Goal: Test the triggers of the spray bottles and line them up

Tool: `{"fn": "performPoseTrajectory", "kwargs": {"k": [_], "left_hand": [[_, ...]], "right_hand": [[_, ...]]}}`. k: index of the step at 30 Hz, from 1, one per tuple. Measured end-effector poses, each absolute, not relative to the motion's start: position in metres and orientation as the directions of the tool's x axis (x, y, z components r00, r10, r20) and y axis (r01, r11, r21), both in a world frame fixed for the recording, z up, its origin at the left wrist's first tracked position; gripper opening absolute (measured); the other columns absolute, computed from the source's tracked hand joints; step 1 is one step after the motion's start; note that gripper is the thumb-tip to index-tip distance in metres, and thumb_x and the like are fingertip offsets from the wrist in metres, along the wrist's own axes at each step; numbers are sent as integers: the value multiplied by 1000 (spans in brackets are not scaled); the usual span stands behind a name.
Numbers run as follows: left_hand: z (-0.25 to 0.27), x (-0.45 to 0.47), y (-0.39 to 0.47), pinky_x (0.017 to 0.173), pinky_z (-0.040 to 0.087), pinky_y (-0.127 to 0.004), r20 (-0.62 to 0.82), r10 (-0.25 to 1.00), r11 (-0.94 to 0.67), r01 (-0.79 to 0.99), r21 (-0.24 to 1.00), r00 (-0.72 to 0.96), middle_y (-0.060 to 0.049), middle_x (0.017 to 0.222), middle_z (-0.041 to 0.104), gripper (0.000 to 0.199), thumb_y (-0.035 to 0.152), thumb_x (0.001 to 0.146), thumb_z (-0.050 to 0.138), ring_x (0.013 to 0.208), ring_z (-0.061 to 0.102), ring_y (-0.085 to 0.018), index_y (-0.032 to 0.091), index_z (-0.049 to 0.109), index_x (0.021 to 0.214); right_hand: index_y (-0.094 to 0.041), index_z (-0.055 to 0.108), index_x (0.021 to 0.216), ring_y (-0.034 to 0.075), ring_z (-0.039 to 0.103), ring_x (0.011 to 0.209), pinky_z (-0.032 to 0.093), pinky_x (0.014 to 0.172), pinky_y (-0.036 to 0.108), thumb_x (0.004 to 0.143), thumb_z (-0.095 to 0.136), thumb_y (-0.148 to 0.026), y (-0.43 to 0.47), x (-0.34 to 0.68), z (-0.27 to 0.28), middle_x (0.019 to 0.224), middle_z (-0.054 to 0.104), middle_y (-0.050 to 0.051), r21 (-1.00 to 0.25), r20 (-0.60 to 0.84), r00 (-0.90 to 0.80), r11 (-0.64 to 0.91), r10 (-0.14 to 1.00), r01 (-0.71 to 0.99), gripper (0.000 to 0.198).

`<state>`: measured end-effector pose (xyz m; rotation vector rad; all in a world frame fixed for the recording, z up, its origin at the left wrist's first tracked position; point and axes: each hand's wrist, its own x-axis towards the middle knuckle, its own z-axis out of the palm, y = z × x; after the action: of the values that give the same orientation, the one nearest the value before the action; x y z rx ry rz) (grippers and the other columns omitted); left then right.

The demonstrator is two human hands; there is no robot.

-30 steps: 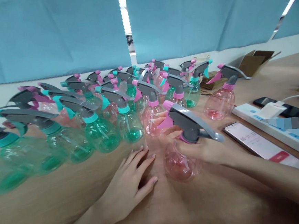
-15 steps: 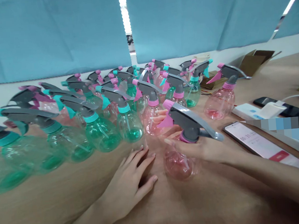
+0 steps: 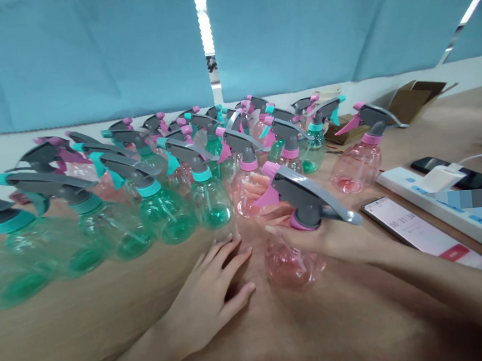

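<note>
A pink spray bottle [image 3: 291,263] with a grey head and pink nozzle stands in front of me on the wooden table. My right hand [image 3: 308,236] is wrapped round its neck from the right, fingers behind the pink trigger. To its left, my left hand [image 3: 211,288] lies palm down on the tabletop with fingers spread, holding nothing. Just beyond the left fingertips is a green spray bottle [image 3: 212,202] with a turquoise collar. Another pink spray bottle [image 3: 244,188] stands behind the right hand's fingers, partly hidden by them.
Several green and pink spray bottles [image 3: 169,217] crowd the left and back. Off to the right are a lone pink spray bottle [image 3: 356,166], a phone [image 3: 429,235] showing a timer, a white power strip [image 3: 408,184] and an open cardboard box [image 3: 414,103]. A blue curtain [image 3: 89,53] hangs behind.
Both hands and the held bottle keep nearly the same place and pose. The whole view has shifted very slightly.
</note>
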<state>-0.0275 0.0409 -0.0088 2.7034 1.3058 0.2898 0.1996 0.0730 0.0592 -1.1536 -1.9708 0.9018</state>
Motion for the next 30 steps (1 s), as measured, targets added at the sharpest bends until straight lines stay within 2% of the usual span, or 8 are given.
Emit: {"fn": "performPoseTrajectory", "kwargs": {"k": [5,7,10,15,23,27,30], "left_hand": [[-7,-27,41,105,33,-46,101,788,-615,766,186,608,-8,145,41,46,39,94,50,132,35,-28,21,45,136],[-8,-27,41,105,33,-46,95,786,-617,766,180,611,-8,146,40,45,39,94,50,133,34,-28,21,46,136],[-8,-27,40,105,33,-47,104,784,-620,764,180,611,-8,146,40,44,39,95,50,133,34,-28,22,46,136],[-8,-27,41,105,32,-47,114,784,-621,761,188,611,-8,146,40,44,38,94,51,133,34,-28,23,46,136],[-8,-27,41,105,34,-47,126,783,-621,758,197,609,-7,145,41,43,38,94,51,132,35,-28,23,47,135],[-8,-27,41,105,34,-47,124,783,-621,758,201,609,-7,145,41,44,38,94,51,132,36,-28,23,47,135],[-8,-27,41,105,33,-47,111,785,-618,761,198,609,-8,145,41,44,38,94,51,133,35,-28,22,47,135]], "right_hand": [[-22,47,62,12,47,58,43,51,24,67,53,-13,73,200,60,56,43,-4,-829,223,-348,365,911,425,12],[-22,44,62,11,43,55,39,49,24,63,52,-14,74,201,60,57,40,-5,-828,226,-300,345,927,442,11],[-22,43,62,13,43,57,38,50,27,62,51,-20,78,201,58,58,41,-4,-834,248,-242,334,938,439,8],[-23,46,61,14,47,58,43,53,29,66,50,-23,81,203,55,60,48,-2,-861,233,-292,336,928,380,6],[-23,47,63,12,43,53,40,48,26,62,49,-19,80,204,57,55,43,-4,-882,213,-288,311,934,355,5],[-23,35,57,12,38,51,34,45,25,61,50,-20,79,205,55,50,33,-5,-869,197,-199,265,960,418,16],[-23,33,56,10,34,49,30,42,23,58,50,-19,76,206,56,51,32,-5,-861,202,-166,256,965,439,18]]}}
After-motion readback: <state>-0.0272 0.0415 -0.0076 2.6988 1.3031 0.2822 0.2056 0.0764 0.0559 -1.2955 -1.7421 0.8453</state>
